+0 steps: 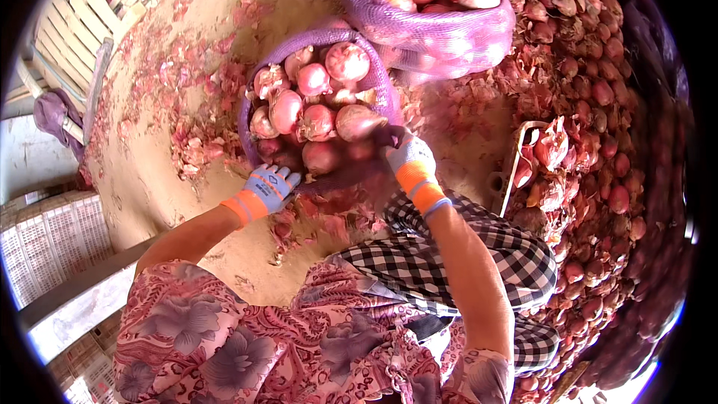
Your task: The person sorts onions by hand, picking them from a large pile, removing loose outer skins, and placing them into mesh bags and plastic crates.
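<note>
A purple mesh bag (248, 116) stands upright on the ground in front of me, its mouth spread wide. Red onions (318, 121) fill it close to the rim. My left hand (271, 185), in a grey glove with an orange cuff, has its fingers curled over the bag's near left rim. On the near right side, my right hand (413, 161), gloved alike, grips the dark gathered edge of the same mesh. That near edge is shadowed and slightly blurred, and the right fingertips are partly hidden by the mesh.
Another purple mesh bag (449, 34) full of onions stands just beyond. A large heap of onions (591, 105) runs down the right side, with an onion-filled container (516, 168) beside my knee. Dry skins litter the ground. Patterned crates (56, 243) and wooden slats (75, 15) lie left.
</note>
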Demonstrator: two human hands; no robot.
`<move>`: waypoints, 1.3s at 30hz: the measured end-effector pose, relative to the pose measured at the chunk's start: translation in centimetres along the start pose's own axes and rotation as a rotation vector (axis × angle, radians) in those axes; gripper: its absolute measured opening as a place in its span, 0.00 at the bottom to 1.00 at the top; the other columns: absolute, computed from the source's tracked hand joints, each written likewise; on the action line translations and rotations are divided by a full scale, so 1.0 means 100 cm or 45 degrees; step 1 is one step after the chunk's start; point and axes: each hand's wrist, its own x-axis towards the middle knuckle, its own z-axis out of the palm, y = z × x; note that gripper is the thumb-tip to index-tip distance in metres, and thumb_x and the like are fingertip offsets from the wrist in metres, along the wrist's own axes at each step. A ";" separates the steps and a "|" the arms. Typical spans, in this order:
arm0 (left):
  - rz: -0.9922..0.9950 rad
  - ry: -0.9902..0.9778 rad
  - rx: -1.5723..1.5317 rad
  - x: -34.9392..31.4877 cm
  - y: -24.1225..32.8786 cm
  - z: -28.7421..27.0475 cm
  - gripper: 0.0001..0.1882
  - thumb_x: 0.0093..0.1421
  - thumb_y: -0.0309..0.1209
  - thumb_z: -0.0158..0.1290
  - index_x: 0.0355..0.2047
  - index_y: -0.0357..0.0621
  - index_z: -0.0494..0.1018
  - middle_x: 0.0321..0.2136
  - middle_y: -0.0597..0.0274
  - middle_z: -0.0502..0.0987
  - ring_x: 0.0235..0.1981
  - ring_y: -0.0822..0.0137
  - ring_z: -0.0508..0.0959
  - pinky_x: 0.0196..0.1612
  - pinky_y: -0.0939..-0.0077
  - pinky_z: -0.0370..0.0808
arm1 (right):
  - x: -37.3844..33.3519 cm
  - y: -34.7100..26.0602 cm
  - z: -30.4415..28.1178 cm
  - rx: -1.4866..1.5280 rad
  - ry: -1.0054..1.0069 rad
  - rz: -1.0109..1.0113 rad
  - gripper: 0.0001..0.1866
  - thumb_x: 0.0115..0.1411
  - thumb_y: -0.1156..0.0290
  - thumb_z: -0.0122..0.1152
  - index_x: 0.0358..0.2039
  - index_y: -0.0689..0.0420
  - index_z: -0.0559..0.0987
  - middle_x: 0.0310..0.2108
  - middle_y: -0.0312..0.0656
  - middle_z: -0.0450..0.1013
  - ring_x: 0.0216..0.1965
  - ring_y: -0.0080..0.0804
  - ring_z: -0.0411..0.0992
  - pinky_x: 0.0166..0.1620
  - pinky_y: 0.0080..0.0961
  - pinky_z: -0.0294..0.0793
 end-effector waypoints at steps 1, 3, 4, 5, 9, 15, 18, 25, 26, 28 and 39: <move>-0.035 -0.036 -0.047 0.000 -0.004 -0.009 0.30 0.48 0.46 0.53 0.50 0.47 0.65 0.43 0.51 0.72 0.44 0.52 0.73 0.46 0.58 0.66 | -0.005 -0.002 0.000 0.055 0.114 -0.017 0.22 0.47 0.63 0.51 0.43 0.57 0.75 0.35 0.51 0.75 0.39 0.45 0.74 0.44 0.34 0.72; -0.094 -0.155 -0.117 0.000 -0.007 -0.035 0.26 0.49 0.49 0.52 0.46 0.49 0.69 0.39 0.51 0.75 0.40 0.52 0.76 0.42 0.59 0.70 | -0.016 -0.011 -0.010 0.387 0.094 0.042 0.19 0.48 0.64 0.51 0.40 0.56 0.77 0.29 0.49 0.76 0.34 0.41 0.75 0.40 0.32 0.73; -0.058 -0.247 -0.112 0.007 -0.010 -0.046 0.26 0.49 0.49 0.52 0.45 0.49 0.70 0.38 0.52 0.76 0.39 0.52 0.76 0.41 0.59 0.70 | -0.020 -0.011 -0.016 0.548 0.094 0.077 0.18 0.48 0.65 0.50 0.39 0.56 0.78 0.26 0.48 0.76 0.31 0.40 0.76 0.38 0.31 0.73; -0.019 -0.341 -0.100 0.015 -0.013 -0.057 0.25 0.48 0.49 0.52 0.43 0.49 0.71 0.36 0.53 0.76 0.38 0.52 0.76 0.40 0.59 0.71 | -0.019 -0.004 -0.011 0.446 0.293 -0.017 0.15 0.48 0.68 0.50 0.35 0.54 0.80 0.19 0.43 0.75 0.21 0.33 0.74 0.32 0.26 0.73; 0.126 -0.332 -0.027 0.005 -0.013 -0.078 0.20 0.49 0.46 0.52 0.37 0.46 0.73 0.36 0.56 0.75 0.37 0.53 0.76 0.39 0.59 0.71 | -0.028 -0.011 -0.023 0.901 0.184 0.163 0.12 0.46 0.71 0.53 0.32 0.52 0.80 0.18 0.40 0.74 0.18 0.25 0.70 0.29 0.22 0.70; 0.408 0.034 -0.141 0.019 -0.014 -0.047 0.21 0.47 0.42 0.56 0.38 0.43 0.70 0.35 0.52 0.73 0.37 0.52 0.75 0.41 0.60 0.71 | -0.020 -0.002 -0.028 0.819 0.267 0.046 0.12 0.47 0.68 0.52 0.32 0.51 0.80 0.24 0.43 0.76 0.27 0.36 0.74 0.35 0.28 0.72; 0.009 -0.270 -0.240 0.019 -0.017 -0.044 0.30 0.48 0.47 0.55 0.46 0.41 0.65 0.32 0.48 0.76 0.36 0.48 0.76 0.41 0.60 0.71 | -0.016 -0.006 -0.032 0.549 0.258 0.043 0.13 0.49 0.66 0.51 0.34 0.50 0.79 0.30 0.47 0.76 0.35 0.44 0.74 0.41 0.34 0.71; 0.164 -0.264 0.088 -0.003 -0.025 -0.090 0.13 0.52 0.41 0.50 0.34 0.48 0.72 0.20 0.53 0.75 0.23 0.50 0.76 0.27 0.55 0.70 | -0.024 -0.015 -0.037 0.261 0.146 -0.009 0.18 0.46 0.63 0.54 0.38 0.51 0.78 0.38 0.48 0.75 0.43 0.43 0.73 0.48 0.33 0.70; 0.232 -0.244 0.128 -0.011 -0.018 -0.105 0.12 0.52 0.40 0.50 0.33 0.48 0.72 0.20 0.54 0.75 0.23 0.50 0.76 0.26 0.55 0.70 | -0.023 -0.014 -0.038 0.222 0.115 -0.014 0.18 0.45 0.63 0.54 0.39 0.51 0.78 0.38 0.48 0.75 0.43 0.43 0.72 0.48 0.32 0.70; 0.364 -0.187 0.206 -0.025 -0.006 -0.130 0.10 0.52 0.38 0.50 0.32 0.48 0.72 0.19 0.55 0.74 0.21 0.51 0.75 0.24 0.56 0.69 | -0.030 -0.010 -0.051 0.283 0.139 -0.080 0.21 0.45 0.64 0.55 0.42 0.52 0.78 0.34 0.49 0.76 0.37 0.39 0.75 0.43 0.31 0.73; 0.223 0.269 -0.264 0.028 0.032 -0.102 0.18 0.52 0.44 0.53 0.36 0.44 0.71 0.28 0.53 0.77 0.28 0.51 0.76 0.30 0.59 0.72 | -0.012 0.011 -0.056 1.230 0.225 0.255 0.18 0.50 0.69 0.58 0.42 0.60 0.75 0.23 0.42 0.73 0.19 0.29 0.70 0.23 0.24 0.70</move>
